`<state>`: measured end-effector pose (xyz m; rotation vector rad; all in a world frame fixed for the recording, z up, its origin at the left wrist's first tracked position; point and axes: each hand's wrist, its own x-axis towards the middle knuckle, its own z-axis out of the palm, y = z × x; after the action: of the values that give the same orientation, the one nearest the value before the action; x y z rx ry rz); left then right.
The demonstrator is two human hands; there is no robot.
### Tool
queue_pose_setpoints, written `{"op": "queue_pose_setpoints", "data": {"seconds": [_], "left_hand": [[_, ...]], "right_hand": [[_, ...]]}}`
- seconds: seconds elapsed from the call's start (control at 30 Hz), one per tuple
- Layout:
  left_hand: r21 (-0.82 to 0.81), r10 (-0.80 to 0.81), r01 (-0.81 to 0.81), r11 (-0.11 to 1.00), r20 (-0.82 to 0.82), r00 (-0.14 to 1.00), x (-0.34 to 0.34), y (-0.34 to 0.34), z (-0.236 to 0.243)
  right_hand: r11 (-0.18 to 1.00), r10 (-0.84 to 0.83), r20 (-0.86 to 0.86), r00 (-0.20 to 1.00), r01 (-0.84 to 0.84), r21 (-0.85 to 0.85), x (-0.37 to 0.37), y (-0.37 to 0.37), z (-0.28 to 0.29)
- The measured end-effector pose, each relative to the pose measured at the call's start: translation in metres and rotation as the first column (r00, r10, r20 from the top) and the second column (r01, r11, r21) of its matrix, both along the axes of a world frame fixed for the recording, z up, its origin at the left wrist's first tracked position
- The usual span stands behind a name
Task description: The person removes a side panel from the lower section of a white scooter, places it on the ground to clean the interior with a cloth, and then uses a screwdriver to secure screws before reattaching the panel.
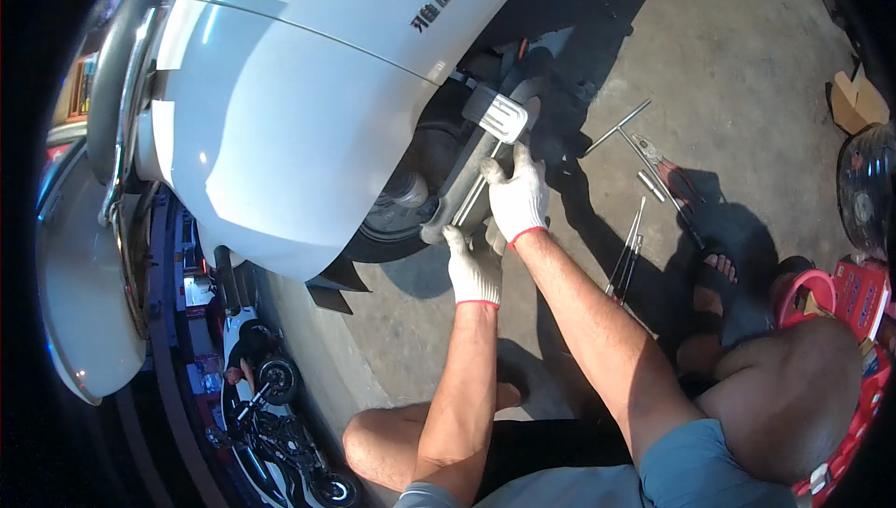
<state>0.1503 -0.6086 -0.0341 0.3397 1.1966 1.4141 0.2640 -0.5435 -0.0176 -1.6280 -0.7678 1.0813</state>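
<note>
Both my hands wear white knit gloves with red cuffs. My left hand (474, 270) is closed at the lower end of a long grey bar-shaped part (457, 193) with a bright metal edge. My right hand (518, 198) is closed on it higher up, thumb and finger extended along it. Whether this part is loose or fixed, I cannot tell. Just above my right hand is a silver ridged plate (504, 118). Behind the bar sits a dark wheel (397, 228), partly hidden under the white body panel (299, 125) of a scooter. Some of my fingertips are hidden.
On the concrete at right lie a T-handle wrench (618, 128), red-handled pliers (670, 169), a metal socket (651, 185) and thin metal rods (627, 256). Beyond my knee are a pink-rimmed container (793, 289) and a red box (857, 295). A cardboard box (859, 102) stands far right.
</note>
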Motion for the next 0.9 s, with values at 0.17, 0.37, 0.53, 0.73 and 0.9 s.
{"op": "queue_pose_setpoints", "data": {"seconds": [0.17,0.37,0.53,0.73,0.9], "left_hand": [[0.091,0.131,-0.098,0.991,-0.507,0.852,-0.037,-0.015,-0.006],[0.009,0.004,0.143,0.99,-0.999,0.034,-0.056,-0.005,0.02],[-0.214,-0.199,0.072,0.974,-0.964,-0.175,-0.042,0.014,0.034],[-0.145,-0.122,0.066,0.987,-0.955,-0.269,-0.051,0.017,0.018],[-0.152,-0.132,0.053,0.987,-0.953,-0.273,-0.045,0.019,0.013]], "right_hand": [[1.0,0.026,-0.014,1.0,-0.026,0.012,-0.001,-0.001,0.003],[0.999,-0.044,0.032,0.999,0.043,0.027,-0.001,-0.001,0.005],[1.0,0.028,0.08,0.996,-0.028,0.009,0.002,-0.001,-0.002],[0.997,0.003,0.142,0.99,-0.014,0.075,0.001,-0.001,-0.006],[0.995,0.088,0.1,0.991,-0.093,0.048,0.016,0.004,-0.009]]}}
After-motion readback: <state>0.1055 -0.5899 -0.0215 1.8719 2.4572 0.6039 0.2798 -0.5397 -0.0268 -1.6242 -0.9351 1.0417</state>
